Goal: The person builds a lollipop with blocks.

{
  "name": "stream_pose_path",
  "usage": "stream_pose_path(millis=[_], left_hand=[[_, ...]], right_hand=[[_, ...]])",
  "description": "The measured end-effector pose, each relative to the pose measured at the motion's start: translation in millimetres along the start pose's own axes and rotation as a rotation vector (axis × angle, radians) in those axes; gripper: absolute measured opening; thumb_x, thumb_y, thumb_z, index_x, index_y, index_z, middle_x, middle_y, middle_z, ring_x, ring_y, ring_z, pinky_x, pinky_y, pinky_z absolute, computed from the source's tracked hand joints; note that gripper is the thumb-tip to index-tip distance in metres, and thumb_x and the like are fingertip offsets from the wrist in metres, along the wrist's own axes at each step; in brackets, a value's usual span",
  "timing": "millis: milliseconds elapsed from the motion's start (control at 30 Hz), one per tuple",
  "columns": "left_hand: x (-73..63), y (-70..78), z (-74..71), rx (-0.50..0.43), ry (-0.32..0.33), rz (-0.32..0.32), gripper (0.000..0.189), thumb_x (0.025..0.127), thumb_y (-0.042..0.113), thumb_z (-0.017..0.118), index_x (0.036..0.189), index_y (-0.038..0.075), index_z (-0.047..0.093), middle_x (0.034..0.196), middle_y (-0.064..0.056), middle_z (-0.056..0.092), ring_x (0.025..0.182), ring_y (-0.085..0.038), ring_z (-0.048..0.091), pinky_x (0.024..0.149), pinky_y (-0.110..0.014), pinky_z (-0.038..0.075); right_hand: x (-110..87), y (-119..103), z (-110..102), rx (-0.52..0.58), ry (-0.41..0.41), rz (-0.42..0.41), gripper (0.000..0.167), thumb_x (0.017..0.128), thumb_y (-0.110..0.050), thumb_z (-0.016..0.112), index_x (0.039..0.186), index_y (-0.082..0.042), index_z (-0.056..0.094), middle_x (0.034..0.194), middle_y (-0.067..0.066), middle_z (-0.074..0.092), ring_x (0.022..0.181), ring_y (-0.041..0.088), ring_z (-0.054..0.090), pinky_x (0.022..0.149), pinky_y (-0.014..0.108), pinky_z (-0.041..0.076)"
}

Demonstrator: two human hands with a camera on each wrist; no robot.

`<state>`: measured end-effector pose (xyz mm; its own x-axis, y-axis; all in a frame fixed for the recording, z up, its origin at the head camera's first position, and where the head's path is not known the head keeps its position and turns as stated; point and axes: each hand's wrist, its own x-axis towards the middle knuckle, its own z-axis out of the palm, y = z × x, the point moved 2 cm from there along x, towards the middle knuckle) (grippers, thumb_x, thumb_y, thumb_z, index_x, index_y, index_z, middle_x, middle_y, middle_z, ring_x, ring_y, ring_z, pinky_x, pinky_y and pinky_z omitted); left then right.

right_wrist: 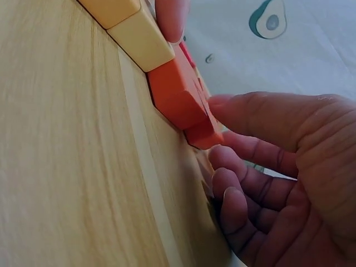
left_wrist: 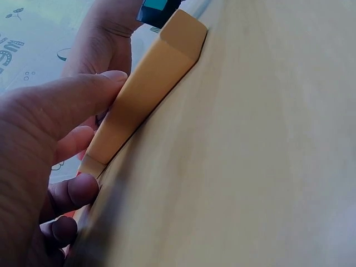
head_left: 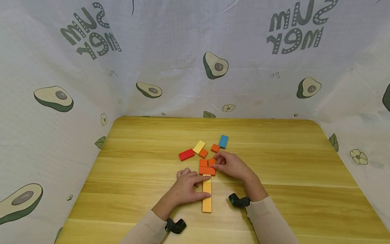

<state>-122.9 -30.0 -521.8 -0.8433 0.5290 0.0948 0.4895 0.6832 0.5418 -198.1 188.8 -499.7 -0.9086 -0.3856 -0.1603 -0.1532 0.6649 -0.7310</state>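
Note:
My left hand [head_left: 185, 187] rests across a straight column of light orange blocks [head_left: 207, 204], with thumb and index finger extended over it. A short pale yellow block [head_left: 207, 179] tops that column, partly under the index finger. Above it lies a long orange-red block [head_left: 207, 170] set crosswise. Two small orange blocks sit against its far side: a left one [head_left: 203, 163] and a right, slightly tilted one [head_left: 211, 163]. My right hand [head_left: 233, 166] pinches the right small block between thumb and index finger. In the right wrist view, that small orange block [right_wrist: 203, 133] shows beside the thumb.
Beyond the hands lie a red block [head_left: 186, 155], a yellow block [head_left: 199, 147], a small orange block [head_left: 203, 153], another small orange block [head_left: 215, 148] and a blue block [head_left: 223, 141]. A printed cloth [head_left: 182, 101] hangs around the wooden table [head_left: 137, 142].

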Motion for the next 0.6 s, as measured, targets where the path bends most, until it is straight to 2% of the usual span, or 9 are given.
stream_pose_path(millis=[267, 600], left_hand=[[0.5, -0.4, 0.2, 0.004, 0.006, -0.001, 0.058, 0.082, 0.063, 0.075, 0.134, 0.038, 0.068, 0.079, 0.016, 0.052, 0.082, -0.007, 0.035, 0.082, -0.035, 0.024], [-0.2, -0.7, 0.6, 0.014, 0.012, 0.008, 0.058, 0.083, 0.063, 0.075, 0.135, 0.038, 0.067, 0.079, 0.016, 0.052, 0.082, -0.006, 0.036, 0.083, -0.035, 0.025]], right_hand=[[2.3, -0.4, 4.1, -0.071, 0.044, -0.03, 0.015, 0.099, -0.025, 0.068, 0.107, -0.013, 0.071, 0.085, -0.001, 0.062, 0.075, 0.014, 0.053, 0.07, 0.029, 0.045], [2.1, -1.9, 5.5, -0.075, 0.052, -0.037, 0.013, 0.099, -0.025, 0.068, 0.104, -0.013, 0.071, 0.085, -0.002, 0.063, 0.075, 0.013, 0.054, 0.071, 0.03, 0.046]])
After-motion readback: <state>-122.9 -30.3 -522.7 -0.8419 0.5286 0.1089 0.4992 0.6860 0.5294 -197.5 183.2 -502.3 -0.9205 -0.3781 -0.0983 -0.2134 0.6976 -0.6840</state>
